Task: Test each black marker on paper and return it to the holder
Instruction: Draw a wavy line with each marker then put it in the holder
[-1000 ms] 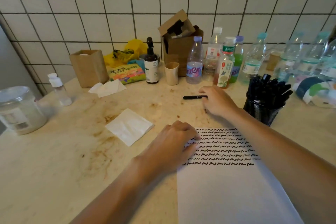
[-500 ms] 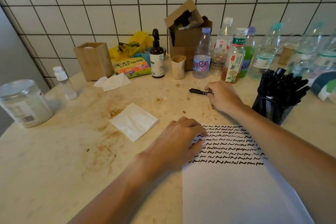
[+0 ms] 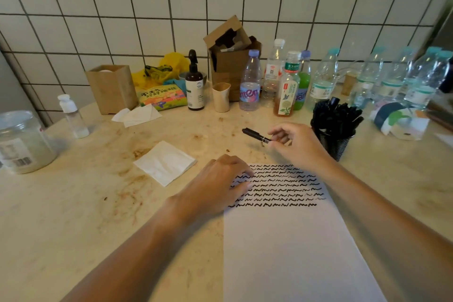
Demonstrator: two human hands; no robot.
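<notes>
At bench centre: mid-cycle, one marker out, rest in holder.
bench (image 3: 73, 240): stained, cluttered along the tiled wall; bare strip between paper and holder is narrow.
paper (image 3: 294, 252): flat on bench, top edge filled with rows of squiggles, lower part blank. Risk: sheet slides or skews if the pinning hand lifts during a stroke.
bottles (image 3: 289, 83): row just behind the work zone, tall and light. Risk: knocked over by an elbow or a wide swing toward the holder.
holder (image 3: 335, 142): black mesh cup at right, packed with black markers, close beside right wrist. Risk: tipped by the wrist; crowded tops could block re-entry or push a neighbour out.
left hand (image 3: 220, 186): palm down, fingers loosely curled, resting on paper's top-left corner and over the left ends of the squiggles. Holding nothing, just pinning. Risk: smearing ink if wet.
right hand (image 3: 296, 142): raised off bench above paper's top edge, fingertips pinched together on rear end of marker.
marker (image 3: 256, 134): black, held near-level, free end pointing left, clear of bench. Cap state: cannot tell. Risk: end-only pinch gives poor control; could rotate or drop, or mark the bench if uncapped.
</notes>
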